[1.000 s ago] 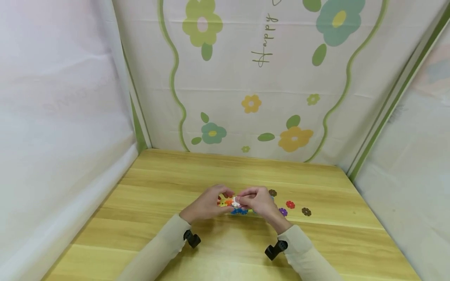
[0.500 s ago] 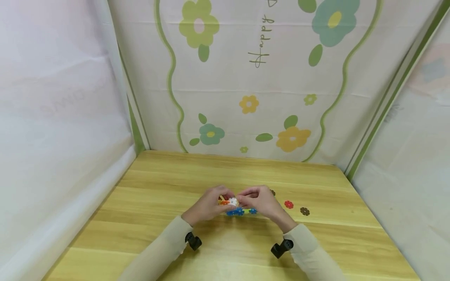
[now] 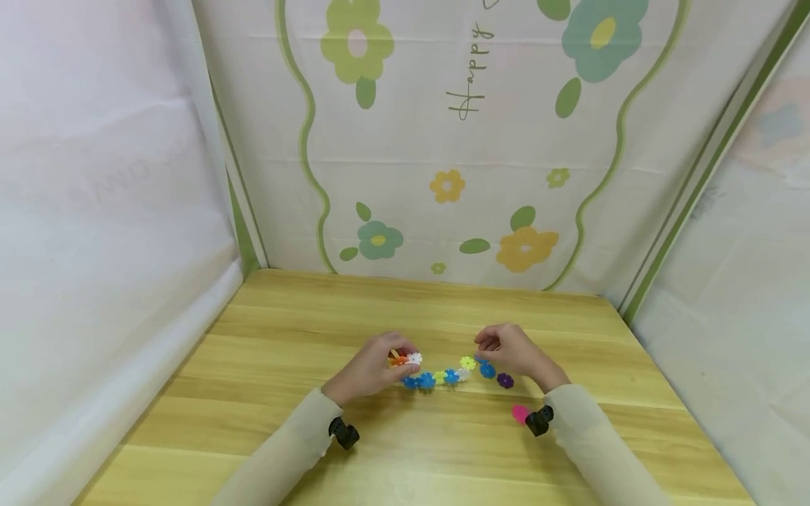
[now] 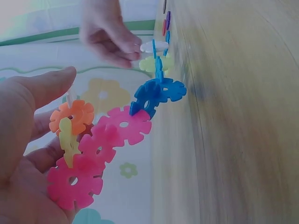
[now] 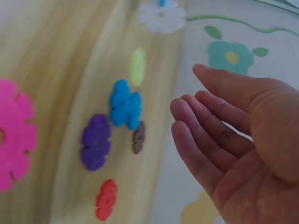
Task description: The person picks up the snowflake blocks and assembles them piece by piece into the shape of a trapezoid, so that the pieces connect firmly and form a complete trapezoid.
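Note:
My left hand (image 3: 367,370) grips one end of a chain of flower-shaped interlocking discs (image 4: 124,125). Around its fingers sit pink discs, a yellow disc (image 4: 67,142), an orange disc (image 4: 81,114) and a white disc (image 3: 414,358) by the fingertips. From there the chain runs right through blue discs (image 3: 426,380) and a yellow-green one to another white disc (image 5: 161,17). My right hand (image 5: 229,135) hovers past that far end with bent fingers, thumb apart, nothing between them. Close to its fingertips in the head view are a loose yellow-green disc (image 3: 467,362) and blue discs (image 3: 486,370).
A purple disc (image 3: 505,380) lies on the wooden table (image 3: 405,450) near the right hand. A pink disc (image 3: 520,414) is beside the right wrist camera. Red (image 5: 106,199) and brown (image 5: 139,137) discs lie farther right. A flower-printed cloth (image 3: 405,140) stands behind the table.
My right hand has left the white disc at the left fingertips and moved right, towards the loose discs. The left hand still holds the chain in nearly the same place.

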Available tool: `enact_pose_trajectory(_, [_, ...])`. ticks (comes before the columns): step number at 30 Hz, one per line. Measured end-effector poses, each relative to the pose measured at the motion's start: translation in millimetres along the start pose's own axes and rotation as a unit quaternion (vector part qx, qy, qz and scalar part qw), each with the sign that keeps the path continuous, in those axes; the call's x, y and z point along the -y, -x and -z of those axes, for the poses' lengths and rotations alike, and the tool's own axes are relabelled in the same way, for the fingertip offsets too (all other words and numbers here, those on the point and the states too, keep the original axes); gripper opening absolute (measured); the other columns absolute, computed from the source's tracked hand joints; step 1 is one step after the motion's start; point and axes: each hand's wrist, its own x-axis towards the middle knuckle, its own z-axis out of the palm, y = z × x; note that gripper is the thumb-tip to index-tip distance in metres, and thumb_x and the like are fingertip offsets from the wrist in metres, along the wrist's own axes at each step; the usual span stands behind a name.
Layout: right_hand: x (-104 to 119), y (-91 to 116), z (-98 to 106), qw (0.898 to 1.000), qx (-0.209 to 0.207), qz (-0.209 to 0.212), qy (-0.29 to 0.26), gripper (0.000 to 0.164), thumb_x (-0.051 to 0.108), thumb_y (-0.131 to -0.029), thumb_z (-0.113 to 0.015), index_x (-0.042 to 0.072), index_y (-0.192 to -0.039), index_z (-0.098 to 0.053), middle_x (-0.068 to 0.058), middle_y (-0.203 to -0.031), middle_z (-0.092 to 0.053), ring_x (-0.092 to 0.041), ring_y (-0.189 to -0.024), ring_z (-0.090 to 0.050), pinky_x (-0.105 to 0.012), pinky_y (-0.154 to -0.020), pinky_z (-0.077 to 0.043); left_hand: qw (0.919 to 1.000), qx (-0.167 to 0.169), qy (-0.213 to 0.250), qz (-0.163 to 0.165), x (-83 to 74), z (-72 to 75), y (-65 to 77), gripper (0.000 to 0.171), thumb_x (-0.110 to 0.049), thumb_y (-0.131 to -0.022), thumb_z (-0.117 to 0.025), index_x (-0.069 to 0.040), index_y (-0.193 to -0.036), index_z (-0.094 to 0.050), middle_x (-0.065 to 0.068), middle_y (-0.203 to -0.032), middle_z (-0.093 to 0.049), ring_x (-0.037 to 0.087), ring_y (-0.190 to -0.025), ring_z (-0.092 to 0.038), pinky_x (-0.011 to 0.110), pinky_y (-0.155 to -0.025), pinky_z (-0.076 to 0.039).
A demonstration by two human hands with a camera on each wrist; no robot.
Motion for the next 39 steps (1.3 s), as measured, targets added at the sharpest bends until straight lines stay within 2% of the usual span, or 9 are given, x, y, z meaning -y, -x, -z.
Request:
enact_pose_trajectory(3, [-9,-5,-11,0.999,0.031,0.011,0.015,0.031,0.012,-0.096,-0.078,-0.004,-0.122,-0.072,-0.008,-0.104,-0.076,-0.015,-0.091,-0.071,-0.028,-0.081,-0.061,1.0,0.002,-0.006,0.003,0.3,0.5,1.2,0.019,-0.025,-0.099,-0.077,-0.015,-0.114,-0.074,-0.004,-0.105,-0.07,0.01,-0.096,-0.065,0.029,-0.086,-0.059])
enact_pose_trajectory(7, [-14,-11,-22,0.998,0.048,0.013,0.029,0.036,0.013,-0.095,-0.08,-0.003,-0.125,-0.072,-0.009,-0.109,-0.075,-0.013,-0.092,-0.068,-0.031,-0.082,-0.06,0.9997,0.004,-0.023,-0.003,0.1,0.2,1.8,0.02,-0.028,-0.099,-0.077,-0.015,-0.114,-0.074,-0.005,-0.104,-0.069,0.009,-0.094,-0.064,0.026,-0.086,-0.058])
enact_pose_trajectory(12, [-13,-14,-26,0.997,0.06,0.02,0.041,0.028,0.009,-0.094,-0.08,-0.001,-0.12,-0.076,-0.011,-0.109,-0.073,-0.014,-0.091,-0.065,-0.036,-0.082,-0.059,0.9995,0.007,-0.027,-0.012,-1.9,0.3,2.1,0.02,-0.027,-0.099,-0.076,-0.015,-0.115,-0.073,-0.005,-0.104,-0.068,0.009,-0.094,-0.063,0.025,-0.085,-0.057])
enact_pose_trajectory(16, [-11,-14,-26,0.997,0.061,0.004,0.044,0.021,0.009,-0.094,-0.08,0.001,-0.113,-0.075,-0.009,-0.109,-0.071,-0.014,-0.091,-0.063,-0.036,-0.082,-0.058,0.9994,0.008,-0.025,-0.022,-2.4,-0.1,2.0,0.019,-0.027,-0.1,-0.075,-0.014,-0.115,-0.072,-0.003,-0.105,-0.068,0.01,-0.095,-0.063,0.026,-0.085,-0.057])
enact_pose_trajectory(22, [-11,-17,-26,0.997,0.056,-0.009,0.053,0.026,0.011,-0.092,-0.083,0.002,-0.115,-0.074,-0.009,-0.109,-0.07,-0.018,-0.094,-0.064,-0.037,-0.084,-0.058,0.9992,0.011,-0.031,-0.021,-3.7,0.1,1.9,0.02,-0.025,-0.1,-0.075,-0.014,-0.116,-0.072,-0.003,-0.106,-0.068,0.009,-0.095,-0.063,0.025,-0.085,-0.057])
enact_pose_trajectory(27, [-12,-20,-26,0.996,0.06,-0.01,0.063,0.019,0.013,-0.09,-0.085,0.006,-0.104,-0.075,-0.006,-0.103,-0.07,-0.015,-0.088,-0.061,-0.035,-0.081,-0.057,0.999,0.009,-0.035,-0.026,-5.1,-0.8,2.2,0.02,-0.025,-0.099,-0.076,-0.014,-0.116,-0.072,-0.004,-0.104,-0.068,0.009,-0.094,-0.062,0.025,-0.084,-0.057])
enact_pose_trajectory(33, [-13,-19,-27,0.998,0.061,-0.019,0.025,0.018,0.008,-0.091,-0.083,0.006,-0.099,-0.067,-0.003,-0.091,-0.068,-0.012,-0.08,-0.06,-0.028,-0.072,-0.054,0.999,0.011,-0.035,-0.025,-7.9,-1.3,2.1,0.02,-0.024,-0.099,-0.076,-0.014,-0.116,-0.072,-0.004,-0.104,-0.067,0.009,-0.094,-0.062,0.025,-0.083,-0.057])
enact_pose_trajectory(39, [-5,-20,-25,0.999,0.033,0.028,-0.004,0.011,0.003,-0.095,-0.077,0.007,-0.097,-0.067,-0.001,-0.088,-0.071,-0.013,-0.08,-0.067,-0.023,-0.07,-0.057,0.999,0.01,-0.035,-0.028,-8.2,-0.5,2.1,0.021,-0.024,-0.099,-0.076,-0.014,-0.117,-0.072,-0.004,-0.104,-0.067,0.009,-0.093,-0.062,0.025,-0.082,-0.057])
